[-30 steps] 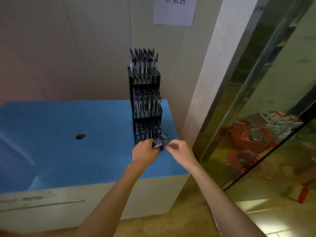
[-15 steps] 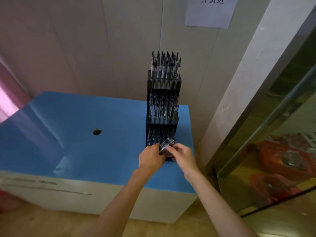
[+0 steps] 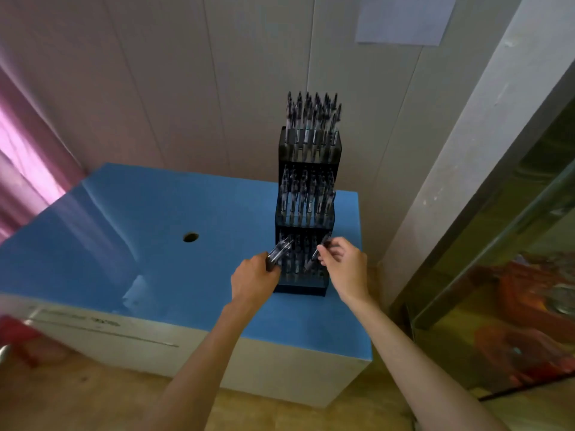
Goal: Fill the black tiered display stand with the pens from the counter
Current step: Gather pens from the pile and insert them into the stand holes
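Note:
The black tiered display stand (image 3: 300, 288) rises in three steps at the back right of the blue counter (image 3: 155, 244), each tier packed with upright pens. My left hand (image 3: 253, 279) grips a small bunch of pens (image 3: 280, 252) just left of the lowest tier, their tips pointing up and right. My right hand (image 3: 343, 267) pinches a single pen (image 3: 317, 254), held slanted over the lowest tier's right side with its lower end among the standing pens.
A round hole (image 3: 190, 237) sits in the counter top left of the stand. A panelled wall with a paper notice (image 3: 404, 20) stands behind. A pillar and a glass panel (image 3: 510, 244) close in on the right, a pink curtain (image 3: 25, 169) on the left.
My hands have parted: the right hand drew one pen from the bunch and carried it right, over the lowest tier. The view has shifted left and closer.

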The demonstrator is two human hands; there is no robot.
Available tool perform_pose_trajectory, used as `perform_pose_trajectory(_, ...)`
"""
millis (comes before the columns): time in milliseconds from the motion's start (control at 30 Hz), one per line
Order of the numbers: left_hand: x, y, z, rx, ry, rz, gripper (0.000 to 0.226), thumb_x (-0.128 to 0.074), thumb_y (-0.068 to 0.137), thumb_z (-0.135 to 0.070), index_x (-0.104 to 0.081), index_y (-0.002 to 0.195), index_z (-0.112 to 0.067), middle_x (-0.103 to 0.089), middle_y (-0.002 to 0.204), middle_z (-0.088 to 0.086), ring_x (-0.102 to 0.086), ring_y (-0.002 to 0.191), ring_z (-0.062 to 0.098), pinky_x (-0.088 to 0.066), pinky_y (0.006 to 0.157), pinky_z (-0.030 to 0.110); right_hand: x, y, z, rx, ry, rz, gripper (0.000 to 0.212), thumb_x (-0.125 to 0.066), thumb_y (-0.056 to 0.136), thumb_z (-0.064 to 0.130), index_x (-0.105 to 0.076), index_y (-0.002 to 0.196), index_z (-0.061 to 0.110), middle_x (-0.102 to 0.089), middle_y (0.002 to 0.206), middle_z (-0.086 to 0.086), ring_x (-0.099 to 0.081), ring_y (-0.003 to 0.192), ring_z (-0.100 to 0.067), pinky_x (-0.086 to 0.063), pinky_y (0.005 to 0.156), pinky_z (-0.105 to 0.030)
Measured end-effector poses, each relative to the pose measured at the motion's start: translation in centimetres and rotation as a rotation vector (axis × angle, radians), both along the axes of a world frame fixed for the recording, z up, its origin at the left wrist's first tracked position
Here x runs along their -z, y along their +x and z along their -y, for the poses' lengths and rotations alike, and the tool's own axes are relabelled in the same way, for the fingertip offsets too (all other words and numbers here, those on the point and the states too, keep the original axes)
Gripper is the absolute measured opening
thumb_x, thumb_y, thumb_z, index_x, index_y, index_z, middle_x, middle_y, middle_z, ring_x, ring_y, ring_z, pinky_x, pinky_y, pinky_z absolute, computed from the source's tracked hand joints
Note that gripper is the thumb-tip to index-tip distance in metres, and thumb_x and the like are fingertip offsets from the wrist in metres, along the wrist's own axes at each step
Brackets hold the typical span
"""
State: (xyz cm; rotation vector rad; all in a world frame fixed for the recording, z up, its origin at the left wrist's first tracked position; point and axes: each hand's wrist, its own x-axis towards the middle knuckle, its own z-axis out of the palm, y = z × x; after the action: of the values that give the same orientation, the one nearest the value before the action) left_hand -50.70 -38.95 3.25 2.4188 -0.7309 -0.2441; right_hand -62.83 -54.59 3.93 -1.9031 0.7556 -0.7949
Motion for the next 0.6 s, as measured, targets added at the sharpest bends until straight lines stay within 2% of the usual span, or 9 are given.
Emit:
perform_pose_trajectory(133, -0.1, 0.2, 0.3, 0.002, -0.006, 0.02, 0.026, -0.056, 0.089, -0.024, -0.041, 0.068, -0.019, -0.048, 0.057, 0.0, -0.04, 0.05, 0.019, -0.029, 0.048, 0.027, 0.6, 0.7, 0.0, -0.027, -0.134, -0.073, 0.01, -0.073, 0.091, 0.02, -0.07, 0.096, 0.012, -0.073, 0.079, 0.007, -0.069, 0.074, -0.001, -0.058, 0.073, -0.018)
perform_pose_trajectory(300, -0.1, 0.5, 0.6, 0.007, 0.009, 0.034, 0.021, -0.055, 0.089, -0.024, -0.046, 0.072, -0.016, -0.053, 0.059, 0.001, -0.045, 0.052, 0.02, -0.03, 0.047, 0.027, 1.0, 1.7, -0.2, -0.056, -0.167, -0.158, 0.01, -0.074, 0.09, 0.018, -0.071, 0.094, 0.01, -0.07, 0.078, 0.005, -0.064, 0.071, 0.001, -0.049, 0.066, -0.004)
perform_pose_trajectory(467, -0.6, 0.6, 1.1, 0.02, 0.015, 0.047, 0.015, -0.056, 0.089, -0.024, -0.054, 0.08, -0.012, -0.06, 0.065, 0.005, -0.047, 0.053, 0.02, -0.034, 0.047, 0.027, 1.3, 2.5, -0.3, -0.052, -0.189, -0.192, 0.009, -0.075, 0.089, 0.02, -0.072, 0.091, 0.011, -0.072, 0.077, 0.003, -0.067, 0.069, -0.005, -0.055, 0.066, -0.015)
perform_pose_trajectory(600, -1.0, 0.5, 1.4, 0.032, 0.008, 0.046, 0.017, -0.055, 0.088, -0.022, -0.049, 0.075, -0.013, -0.053, 0.06, 0.002, -0.043, 0.052, 0.019, -0.031, 0.047, 0.027, 2.4, 2.4, -0.2, -0.107, -0.205, -0.31, 0.01, -0.077, 0.088, 0.02, -0.074, 0.087, 0.011, -0.072, 0.076, 0.001, -0.067, 0.068, -0.01, -0.057, 0.068, -0.023)
